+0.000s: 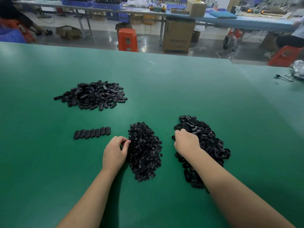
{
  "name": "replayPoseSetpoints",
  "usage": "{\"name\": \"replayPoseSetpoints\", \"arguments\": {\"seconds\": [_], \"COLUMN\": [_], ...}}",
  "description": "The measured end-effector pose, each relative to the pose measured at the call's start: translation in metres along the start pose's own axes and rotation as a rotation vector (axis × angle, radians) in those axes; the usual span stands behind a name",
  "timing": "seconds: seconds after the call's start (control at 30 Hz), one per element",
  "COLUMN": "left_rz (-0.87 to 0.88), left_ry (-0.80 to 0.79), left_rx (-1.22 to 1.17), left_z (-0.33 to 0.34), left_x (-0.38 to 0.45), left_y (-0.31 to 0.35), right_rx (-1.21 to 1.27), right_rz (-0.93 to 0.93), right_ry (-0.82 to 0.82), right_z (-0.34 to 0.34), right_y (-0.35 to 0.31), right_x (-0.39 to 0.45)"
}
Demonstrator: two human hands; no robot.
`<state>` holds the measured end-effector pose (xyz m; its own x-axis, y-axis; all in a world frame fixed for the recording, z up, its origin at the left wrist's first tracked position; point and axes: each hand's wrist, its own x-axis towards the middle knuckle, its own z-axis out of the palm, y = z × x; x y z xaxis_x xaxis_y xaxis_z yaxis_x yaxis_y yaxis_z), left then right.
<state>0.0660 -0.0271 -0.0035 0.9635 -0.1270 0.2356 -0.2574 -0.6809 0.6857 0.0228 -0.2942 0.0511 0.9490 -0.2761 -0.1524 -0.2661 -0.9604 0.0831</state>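
Left hand [115, 150] at left edge of middle pile of small round parts [145, 155], fingers curled, tips pinched together; part between them too small to tell. Right hand [185, 142] knuckles-up on right pile of oval shells [209, 140], fingers curled into it, grasp hidden. Row of ovals [92, 133] left of the hands, on table [181, 88]; third pile [92, 95] far left.

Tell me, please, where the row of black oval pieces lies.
Head view: the row lies left of the left hand, nearer than the far-left pile.
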Motion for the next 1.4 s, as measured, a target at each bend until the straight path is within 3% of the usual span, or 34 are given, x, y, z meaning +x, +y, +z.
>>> {"name": "replayPoseSetpoints", "arguments": {"seconds": [0.47, 0.6, 0.67, 0.83, 0.93, 1.13, 1.4], "left_rz": [-0.099, -0.104, -0.1, -0.076, -0.078, -0.123, -0.233], "left_ry": [0.154, 0.164, 0.153, 0.106, 0.114, 0.147, 0.154], "left_rx": [-0.143, -0.141, -0.126, -0.065, -0.053, -0.09, -0.225], "left_z": [-0.003, -0.004, -0.004, -0.005, -0.005, -0.005, -0.006], "left_x": [-0.006, -0.006, -0.006, -0.006, -0.005, -0.004, -0.001], "left_y": [0.004, 0.004, 0.004, 0.005, 0.004, 0.004, -0.001], "right_rx": [0.074, 0.247, 0.395, 1.153, 1.435, 1.332, 1.404], "right_rz": [-0.077, -0.098, -0.088, 0.021, 0.094, 0.192, 0.175], "right_ry": [-0.043, 0.069, 0.139, 0.095, 0.159, 0.38, 0.391], "right_z": [-0.007, -0.017, -0.019, -0.006, 0.014, 0.047, 0.055], "right_y": [0.002, 0.005, 0.001, -0.023, -0.041, -0.054, -0.057], "right_x": [-0.005, -0.003, -0.005, -0.026, -0.042, -0.059, -0.061]}}
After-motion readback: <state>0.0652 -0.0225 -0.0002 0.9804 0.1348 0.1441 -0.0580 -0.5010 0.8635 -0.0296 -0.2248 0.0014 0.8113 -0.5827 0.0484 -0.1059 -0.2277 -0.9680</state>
